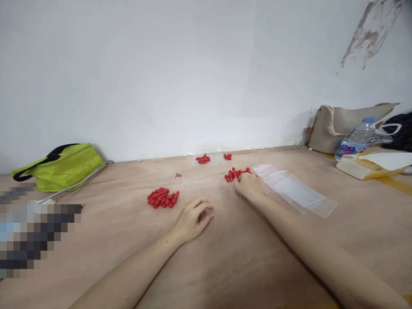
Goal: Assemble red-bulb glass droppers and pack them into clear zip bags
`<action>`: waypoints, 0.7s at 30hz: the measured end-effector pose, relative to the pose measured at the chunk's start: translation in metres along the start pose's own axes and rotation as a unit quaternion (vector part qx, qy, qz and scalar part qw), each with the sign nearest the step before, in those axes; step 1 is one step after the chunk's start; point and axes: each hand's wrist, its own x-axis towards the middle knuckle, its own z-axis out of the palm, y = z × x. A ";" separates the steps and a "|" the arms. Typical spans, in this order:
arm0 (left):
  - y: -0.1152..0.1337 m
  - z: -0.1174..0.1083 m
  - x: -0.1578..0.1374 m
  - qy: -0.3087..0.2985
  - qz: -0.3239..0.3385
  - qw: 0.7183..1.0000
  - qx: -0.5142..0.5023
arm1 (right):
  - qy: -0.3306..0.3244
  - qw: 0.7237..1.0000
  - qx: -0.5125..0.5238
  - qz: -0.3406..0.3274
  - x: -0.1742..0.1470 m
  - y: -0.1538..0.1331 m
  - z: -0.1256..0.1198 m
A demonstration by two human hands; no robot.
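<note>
My left hand (195, 219) rests on the table with curved fingers and the thumb apart, holding nothing. Just beyond it lies a row of clear thin tubes (202, 190). To its left is a heap of red rubber bulbs (162, 198). My right hand (249, 185) is lowered over a row of droppers (234, 174), clear tubes with red bulbs on their ends. Its fingers are closed in among them, apparently on one dropper; the fingertips are mostly hidden behind the hand.
Clear zip bags with red lines (298, 193) overlap right of the droppers. Near the wall lie more red bulbs (203, 159) and clear plastic. A lime-green bag (69, 167) stands left; a water bottle (355, 138), a beige bag (325, 128) and an open packet (363, 166) are right.
</note>
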 end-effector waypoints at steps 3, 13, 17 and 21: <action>0.000 0.000 0.000 -0.001 0.002 1.000 0.003 | 0.001 1.000 -0.005 0.002 0.001 -0.004 0.005; -0.001 0.000 0.001 -0.017 0.007 1.000 0.021 | 0.003 1.000 0.001 -0.004 -0.003 -0.006 0.008; 0.000 0.000 0.001 -0.023 0.004 0.999 0.024 | -0.002 1.000 -0.008 -0.002 -0.002 0.001 0.004; 0.001 0.000 0.002 -0.028 -0.001 0.999 0.021 | -0.014 1.000 -0.019 -0.004 -0.002 0.008 0.003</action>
